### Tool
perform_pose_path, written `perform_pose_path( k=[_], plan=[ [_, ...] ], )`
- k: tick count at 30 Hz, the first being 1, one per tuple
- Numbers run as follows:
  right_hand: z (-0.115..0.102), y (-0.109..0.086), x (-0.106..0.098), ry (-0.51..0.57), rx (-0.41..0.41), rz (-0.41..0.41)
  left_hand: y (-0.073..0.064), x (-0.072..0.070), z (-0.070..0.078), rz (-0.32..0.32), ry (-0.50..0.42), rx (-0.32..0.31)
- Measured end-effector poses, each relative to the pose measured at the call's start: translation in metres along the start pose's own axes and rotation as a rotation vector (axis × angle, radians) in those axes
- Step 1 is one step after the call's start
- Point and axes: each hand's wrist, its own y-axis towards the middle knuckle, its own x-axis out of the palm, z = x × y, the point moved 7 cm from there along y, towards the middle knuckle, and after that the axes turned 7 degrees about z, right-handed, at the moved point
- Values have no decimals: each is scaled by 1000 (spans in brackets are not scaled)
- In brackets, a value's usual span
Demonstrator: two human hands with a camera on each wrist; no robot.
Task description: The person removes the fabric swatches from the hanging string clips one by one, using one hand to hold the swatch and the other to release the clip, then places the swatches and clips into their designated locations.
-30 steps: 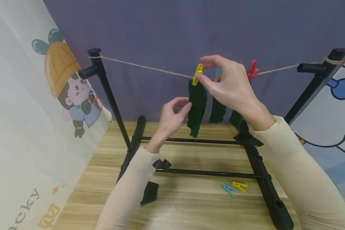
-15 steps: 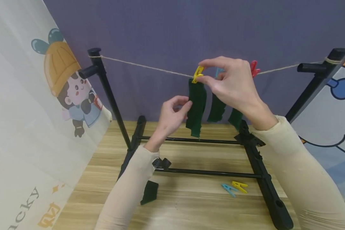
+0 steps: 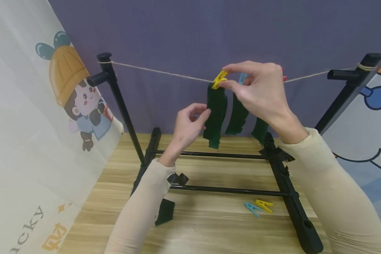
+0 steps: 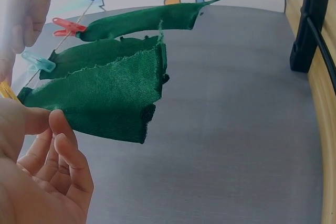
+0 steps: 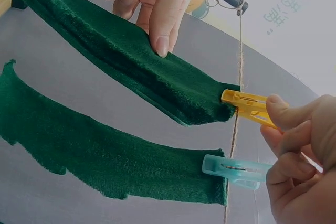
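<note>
My right hand [image 3: 261, 88] pinches a yellow clothespin [image 3: 219, 79] between thumb and forefinger. In the right wrist view the jaws of that yellow clothespin [image 5: 244, 103] sit over the top of a dark green cloth strip [image 5: 131, 64] at the twine [image 5: 241, 51]. My left hand [image 3: 190, 123] holds the side edge of this cloth [image 3: 216, 116] between thumb and fingers. Beside it a second green cloth [image 5: 115, 156] hangs from a light blue clothespin [image 5: 231, 169]. A third green cloth [image 4: 147, 19] hangs from a red clothespin [image 4: 68, 26], mostly behind my right hand in the head view.
The twine runs between two black posts [image 3: 120, 106] of a rack with low crossbars [image 3: 228, 191]. On the wooden table [image 3: 216, 229] lie a blue clothespin [image 3: 252, 209], a yellow clothespin [image 3: 264, 205] and a green cloth piece [image 3: 165, 212], partly behind my left sleeve.
The pinched clothespin and the cloth top have risen slightly, and the clothespin leans further right. My right hand has shifted a little right, covering more of the red clothespin. The left hand moved slightly up.
</note>
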Motion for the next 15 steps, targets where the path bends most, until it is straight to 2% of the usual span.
perform_pose_path(
  k=[2, 5, 15],
  plan=[
    [0, 0, -1, 6, -9, 17, -3, -1, 9, -3, 2, 4],
    [0, 0, -2, 20, -16, 43, -4, -2, 15, -6, 6, 15],
    [-2, 2, -7, 40, -7, 101, -5, -6, 13, 4, 19, 24]
  ],
)
